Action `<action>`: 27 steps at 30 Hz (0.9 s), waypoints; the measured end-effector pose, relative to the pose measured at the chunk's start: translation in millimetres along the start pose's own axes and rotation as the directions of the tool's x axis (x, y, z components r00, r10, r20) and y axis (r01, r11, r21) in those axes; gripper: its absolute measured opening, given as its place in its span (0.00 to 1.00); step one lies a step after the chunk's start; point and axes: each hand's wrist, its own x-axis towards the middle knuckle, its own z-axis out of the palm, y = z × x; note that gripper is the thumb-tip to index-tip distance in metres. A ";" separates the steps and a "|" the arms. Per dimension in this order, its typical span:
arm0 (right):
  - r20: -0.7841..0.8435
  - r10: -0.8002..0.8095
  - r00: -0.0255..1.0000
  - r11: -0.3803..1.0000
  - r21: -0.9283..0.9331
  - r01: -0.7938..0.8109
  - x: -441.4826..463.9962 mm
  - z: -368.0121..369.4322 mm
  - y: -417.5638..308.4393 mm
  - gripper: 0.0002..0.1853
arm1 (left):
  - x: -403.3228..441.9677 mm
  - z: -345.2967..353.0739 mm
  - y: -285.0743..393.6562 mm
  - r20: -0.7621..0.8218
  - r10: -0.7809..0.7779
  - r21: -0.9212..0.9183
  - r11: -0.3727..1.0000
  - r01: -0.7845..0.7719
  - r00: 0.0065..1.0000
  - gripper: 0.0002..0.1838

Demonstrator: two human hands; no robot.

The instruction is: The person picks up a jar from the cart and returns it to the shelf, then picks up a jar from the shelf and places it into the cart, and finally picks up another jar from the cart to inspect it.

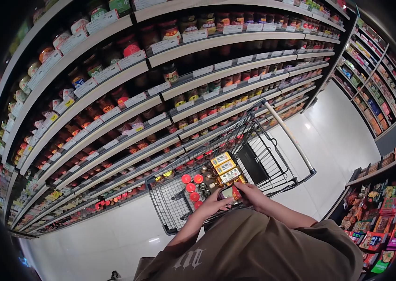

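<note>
Both of my hands are over the near side of a shopping cart (171,230). My left hand (214,204) and my right hand (251,194) are closed around a small jar-like item with a pale and red label (230,192). Its exact kind is hard to make out. Just beyond it in the cart lie bottles with yellow labels (224,167), side by side. Left of these stand several red-lidded jars (190,188), with a few dark-lidded jars (202,186) beside them.
Long shelves of jars with price tags (134,99) run along the cart's far side. The cart's handle (288,133) points to the upper right. A display of colourful packets (388,213) stands at the right, and another shelf unit (371,79) is farther back. Pale floor (336,140) lies between.
</note>
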 end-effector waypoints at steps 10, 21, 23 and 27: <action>0.201 -0.207 0.957 0.978 0.026 0.206 6.0 -17.9 -19.9 0.17 | -7.0 27.7 1.4 -0.174 0.220 -0.048 0.972 -0.232 0.960 0.34; 0.729 -0.654 0.202 0.170 -0.119 0.978 -40.4 -63.4 -113.2 0.36 | -25.6 64.1 65.0 0.110 0.466 -0.473 0.801 -0.366 0.878 0.45; 0.751 -0.636 0.177 0.116 -0.134 0.984 -45.1 -62.6 -113.0 0.35 | -32.1 78.6 73.0 -0.029 0.436 -0.497 0.774 -0.392 0.899 0.38; 0.766 -0.630 0.129 0.089 -0.095 0.992 -45.3 -62.8 -107.3 0.37 | -40.0 92.3 81.4 -0.207 0.456 -0.195 0.848 -0.494 0.865 0.34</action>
